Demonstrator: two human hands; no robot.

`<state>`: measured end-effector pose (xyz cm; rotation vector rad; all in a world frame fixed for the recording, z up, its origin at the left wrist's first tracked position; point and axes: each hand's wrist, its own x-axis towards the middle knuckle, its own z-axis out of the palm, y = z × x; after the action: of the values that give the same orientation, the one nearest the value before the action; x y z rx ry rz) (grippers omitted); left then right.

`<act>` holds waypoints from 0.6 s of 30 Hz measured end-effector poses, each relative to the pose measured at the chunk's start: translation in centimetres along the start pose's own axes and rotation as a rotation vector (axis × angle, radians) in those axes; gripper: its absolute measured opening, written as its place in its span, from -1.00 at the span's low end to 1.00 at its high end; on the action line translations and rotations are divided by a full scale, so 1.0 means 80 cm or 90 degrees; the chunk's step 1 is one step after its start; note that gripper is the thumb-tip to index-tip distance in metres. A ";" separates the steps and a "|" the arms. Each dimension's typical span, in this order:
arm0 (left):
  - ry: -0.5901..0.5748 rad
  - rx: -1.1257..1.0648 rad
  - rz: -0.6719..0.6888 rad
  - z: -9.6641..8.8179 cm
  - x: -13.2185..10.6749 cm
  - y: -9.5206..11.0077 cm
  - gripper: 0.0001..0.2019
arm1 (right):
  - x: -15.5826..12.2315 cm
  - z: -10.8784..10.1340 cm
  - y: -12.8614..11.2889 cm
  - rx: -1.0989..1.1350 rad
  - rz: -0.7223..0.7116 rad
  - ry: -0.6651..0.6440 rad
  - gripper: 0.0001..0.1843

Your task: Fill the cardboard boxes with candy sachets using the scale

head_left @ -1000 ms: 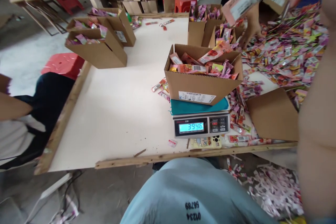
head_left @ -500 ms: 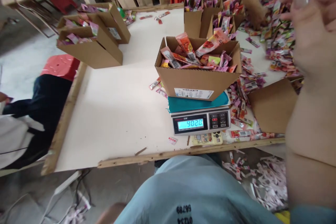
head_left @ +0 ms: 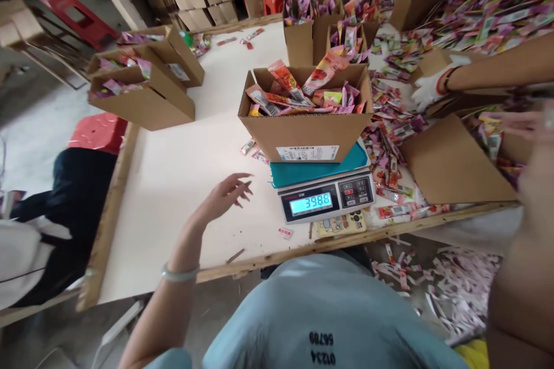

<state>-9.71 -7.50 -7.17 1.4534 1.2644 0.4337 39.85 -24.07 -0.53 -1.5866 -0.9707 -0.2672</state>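
Observation:
An open cardboard box [head_left: 307, 130] full of pink and red snack packets sits on a digital scale [head_left: 325, 200] with a teal top; its display reads 3988. My left hand [head_left: 225, 196], with a pale bangle on the wrist, hovers over the bare white tabletop just left of the scale, fingers spread and holding nothing. My right hand [head_left: 521, 125] is blurred at the right edge, fingers pointing left toward loose packets [head_left: 491, 131] beside a flat cardboard piece [head_left: 452, 161]. Whether it holds any packet is unclear.
Another person's gloved hand [head_left: 428, 89] reaches into the packet heap [head_left: 485, 17] at the right. Filled boxes stand at back centre [head_left: 303, 40] and far left [head_left: 142, 101]. A person sits at the left by a red stool [head_left: 97, 132]. Scraps litter the floor [head_left: 450, 288].
My left hand has come into view and reached over the table toward the scale. My right hand dropped lower to the right edge. The scale reading changed from 9020 to 3988.

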 end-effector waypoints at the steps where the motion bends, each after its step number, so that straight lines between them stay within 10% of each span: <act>1: 0.041 -0.013 0.028 0.005 0.012 0.000 -0.45 | 0.001 0.013 -0.007 0.030 -0.033 -0.015 -0.57; 10: 0.170 -0.152 0.122 0.041 0.042 -0.006 -0.43 | 0.036 0.157 -0.047 0.141 -0.089 -0.201 -0.65; 18: 0.195 -0.186 0.072 0.028 0.017 -0.042 -0.42 | -0.028 0.163 0.040 -0.500 0.203 -0.526 -0.32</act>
<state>-8.90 -8.03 -11.29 1.2439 1.2964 0.9060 36.34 -13.16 -7.90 -2.6478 -1.2796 0.3103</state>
